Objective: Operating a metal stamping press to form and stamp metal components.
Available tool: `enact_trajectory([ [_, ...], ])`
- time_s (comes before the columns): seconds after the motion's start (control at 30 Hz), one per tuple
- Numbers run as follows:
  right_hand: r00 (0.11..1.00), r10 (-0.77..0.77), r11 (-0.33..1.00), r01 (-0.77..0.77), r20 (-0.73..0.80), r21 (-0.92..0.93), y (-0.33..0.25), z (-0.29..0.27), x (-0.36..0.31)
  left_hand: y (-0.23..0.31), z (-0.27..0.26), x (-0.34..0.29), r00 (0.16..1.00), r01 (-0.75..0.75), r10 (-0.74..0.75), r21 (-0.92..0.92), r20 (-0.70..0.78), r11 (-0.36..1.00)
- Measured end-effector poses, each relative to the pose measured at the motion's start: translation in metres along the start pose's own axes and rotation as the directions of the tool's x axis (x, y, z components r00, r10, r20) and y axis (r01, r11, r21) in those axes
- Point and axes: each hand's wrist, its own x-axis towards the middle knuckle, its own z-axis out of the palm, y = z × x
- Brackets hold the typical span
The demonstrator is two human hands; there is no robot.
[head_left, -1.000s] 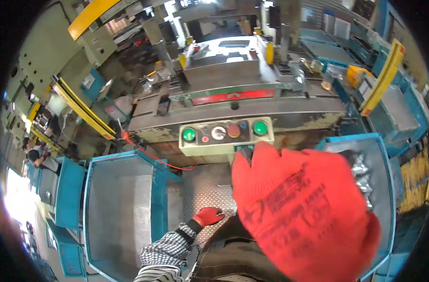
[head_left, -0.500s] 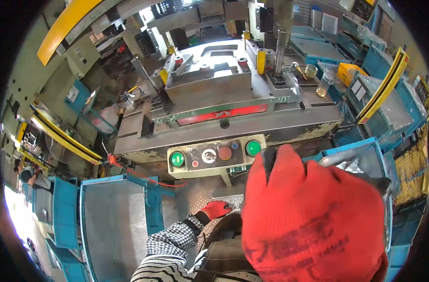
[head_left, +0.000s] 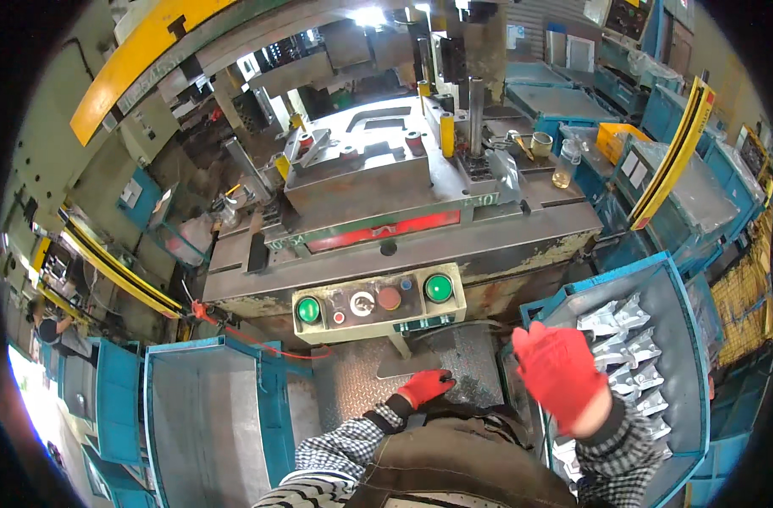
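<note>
My left hand (head_left: 426, 387), in a red glove with dark fingertips, is low in front of my body, above the patterned metal floor plate (head_left: 352, 381). Its fingers are loosely stretched and nothing shows in them. Over the near left side of the right-hand blue bin (head_left: 688, 339) is my right hand (head_left: 560, 372), also red-gloved, back of the hand toward me. Its fingers look extended, with no object visible; the palm is hidden. Several silvery metal parts (head_left: 645, 347) lie in rows inside that bin, some covered by my right hand and sleeve.
Ahead stands a press with a large metal die (head_left: 361, 182). A control box (head_left: 378, 300) with two green buttons is mounted before it. To my left is another blue bin (head_left: 204, 349). Yellow guard bars (head_left: 674, 157) flank the press. A bottle (head_left: 566, 162) stands on its bed.
My right hand has moved down and away from close before the camera, uncovering the right bin and its parts. The view has shifted slightly; my left hand now appears farther right.
</note>
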Motion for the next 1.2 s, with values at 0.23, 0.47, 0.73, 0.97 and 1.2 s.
enact_trajectory([
  [0.23, 0.893, 0.443, 0.84, -0.381, -0.083, 0.386, 0.091, 0.264, -0.086, 0.035, 0.006, 0.018, 0.983, 0.1, -0.114, -0.104, -0.145, 0.99],
  [0.47, 0.861, 0.506, 0.823, -0.467, -0.045, 0.322, 0.053, 0.281, -0.098, 0.051, 0.031, 0.025, 0.988, 0.133, -0.135, -0.033, -0.079, 0.991],
  [0.73, 0.815, 0.573, 0.789, -0.519, -0.09, 0.328, 0.044, 0.293, -0.092, 0.042, 0.032, 0.055, 0.998, 0.031, -0.033, -0.034, -0.048, 0.999],
  [0.97, 0.682, 0.731, 0.588, -0.656, 0.038, 0.473, 0.016, 0.32, -0.059, -0.074, -0.026, 0.028, 0.954, 0.159, -0.212, -0.242, -0.211, 0.957],
  [1.2, 0.681, 0.702, 0.401, -0.621, 0.21, 0.673, 0.057, 0.338, 0.005, -0.229, -0.198, -0.124, 0.551, 0.465, -0.518, -0.274, -0.654, 0.842],
])
